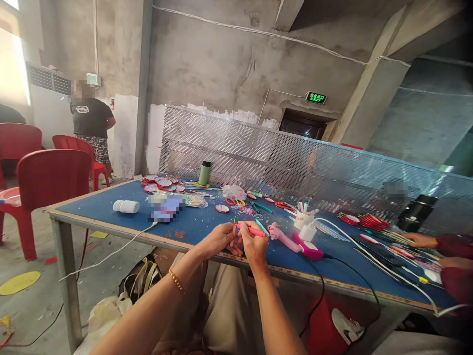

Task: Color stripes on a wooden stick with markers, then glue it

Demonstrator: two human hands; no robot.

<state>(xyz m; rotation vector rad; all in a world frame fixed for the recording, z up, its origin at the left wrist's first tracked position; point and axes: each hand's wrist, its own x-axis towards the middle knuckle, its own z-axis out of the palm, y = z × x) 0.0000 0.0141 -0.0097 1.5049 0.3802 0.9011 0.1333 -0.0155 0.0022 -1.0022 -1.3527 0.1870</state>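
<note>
My left hand [222, 237] is closed on a thin stick [234, 230] with a green tip, held upright over the table's front edge. Close beside it, my right hand [254, 246] pinches a red-pink pen-like tool [253, 229], its end near the stick. A teal pen-like piece [262, 227] also shows at the right fingers; how it is held is unclear. Just right of that hand lies a pink hot-glue gun [283, 237] with a magenta body [310, 249] and black cord. Small coloured bits [244, 210] are scattered beyond my hands.
Round red-rimmed discs [164, 183], a green bottle [204, 173], a white bottle [126, 206] and a cup of pens [303, 217] stand or lie on the blue table [111, 227]. At right, a co-worker's hand [419, 240] reaches among sticks. A perforated metal screen [229, 143] borders the back.
</note>
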